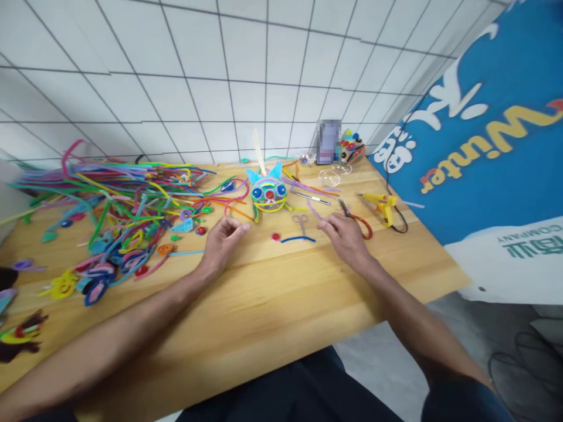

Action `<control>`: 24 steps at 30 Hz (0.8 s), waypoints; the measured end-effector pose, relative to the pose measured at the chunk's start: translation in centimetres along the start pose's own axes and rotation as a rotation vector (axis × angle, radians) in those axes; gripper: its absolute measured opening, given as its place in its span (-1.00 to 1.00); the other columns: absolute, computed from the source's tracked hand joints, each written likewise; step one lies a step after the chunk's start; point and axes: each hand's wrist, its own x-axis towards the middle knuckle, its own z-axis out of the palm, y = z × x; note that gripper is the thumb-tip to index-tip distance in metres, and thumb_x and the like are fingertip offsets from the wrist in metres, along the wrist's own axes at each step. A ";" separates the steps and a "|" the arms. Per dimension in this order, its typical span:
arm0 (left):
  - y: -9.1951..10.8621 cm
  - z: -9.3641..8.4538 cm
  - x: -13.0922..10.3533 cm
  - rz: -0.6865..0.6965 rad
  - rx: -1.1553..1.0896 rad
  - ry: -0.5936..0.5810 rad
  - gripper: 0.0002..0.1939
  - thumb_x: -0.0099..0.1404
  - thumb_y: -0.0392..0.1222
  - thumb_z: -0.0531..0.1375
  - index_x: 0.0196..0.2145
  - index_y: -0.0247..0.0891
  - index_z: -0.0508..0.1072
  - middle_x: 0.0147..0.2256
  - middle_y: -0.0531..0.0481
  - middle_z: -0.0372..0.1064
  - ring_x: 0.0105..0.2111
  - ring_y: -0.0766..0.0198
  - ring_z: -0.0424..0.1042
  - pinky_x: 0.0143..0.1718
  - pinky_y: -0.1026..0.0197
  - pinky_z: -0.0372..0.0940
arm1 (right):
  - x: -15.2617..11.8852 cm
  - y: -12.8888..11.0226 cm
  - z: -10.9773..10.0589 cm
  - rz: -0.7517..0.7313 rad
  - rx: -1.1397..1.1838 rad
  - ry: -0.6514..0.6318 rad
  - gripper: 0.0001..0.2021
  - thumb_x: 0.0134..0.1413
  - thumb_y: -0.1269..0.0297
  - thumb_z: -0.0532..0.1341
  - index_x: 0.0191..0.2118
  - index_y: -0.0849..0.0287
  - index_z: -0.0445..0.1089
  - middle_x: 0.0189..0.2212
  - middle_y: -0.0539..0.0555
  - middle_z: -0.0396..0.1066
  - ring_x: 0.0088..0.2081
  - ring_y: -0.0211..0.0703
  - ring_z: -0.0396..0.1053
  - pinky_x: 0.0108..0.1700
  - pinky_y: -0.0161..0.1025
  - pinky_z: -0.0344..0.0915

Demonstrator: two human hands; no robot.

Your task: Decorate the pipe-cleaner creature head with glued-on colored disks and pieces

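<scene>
My right hand [345, 239] is closed, thumb and forefinger pinching a light purple pipe cleaner [313, 209] that sticks out toward the upper left. My left hand [223, 241] rests at the table with its fingers curled and thumb pressed in; whatever it may hold is hidden. Between and beyond both hands stands a round cat-like figure [273, 205] with blue ears, blue eyes and a red nose. In front of it lie a small red piece [275, 237], a short dark blue pipe cleaner [298, 238] and small metal scissors [300, 219].
Red-handled scissors [364, 227] lie beside my right hand, with a yellow glue gun [383, 207] and its cord farther right. A big heap of pipe cleaners [127, 187] covers the left side. At the back are a phone [329, 142], clear plastic domes [329, 178] and a colourful ball [352, 147].
</scene>
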 end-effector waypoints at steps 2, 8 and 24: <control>-0.1 -0.2 0.4 0.025 -0.013 0.008 -0.56 0.07 0.08 0.47 -0.26 -0.21 0.42 -0.32 0.06 0.41 -0.38 0.32 0.38 -0.31 0.25 0.27 | -1.9 2.9 -2.8 0.203 -0.042 0.140 -0.63 0.22 0.02 0.24 -0.54 0.11 0.33 -0.56 -0.03 0.32 -0.43 -0.17 0.30 -0.29 -0.22 0.24; 0.4 -0.1 2.9 0.066 0.194 0.005 -0.21 0.03 0.13 0.48 0.13 -0.16 0.33 0.12 -0.19 0.38 0.05 0.01 0.46 -0.02 0.02 0.37 | -3.7 13.5 -8.2 0.578 -0.260 0.584 -0.42 -0.14 -0.20 0.35 -0.17 0.25 0.47 -0.22 0.27 0.51 -0.21 0.10 0.42 -0.09 0.06 0.40; -2.5 3.7 10.0 0.221 0.095 -0.284 0.20 -0.08 0.16 0.56 0.36 -0.19 0.07 0.32 -0.34 0.18 0.34 -0.13 0.26 0.33 -0.16 0.26 | 2.4 16.7 -9.7 0.633 -0.020 0.338 -0.67 -0.14 0.00 0.36 -0.31 0.16 0.51 -0.48 0.07 0.47 -0.42 -0.06 0.38 -0.36 -0.14 0.27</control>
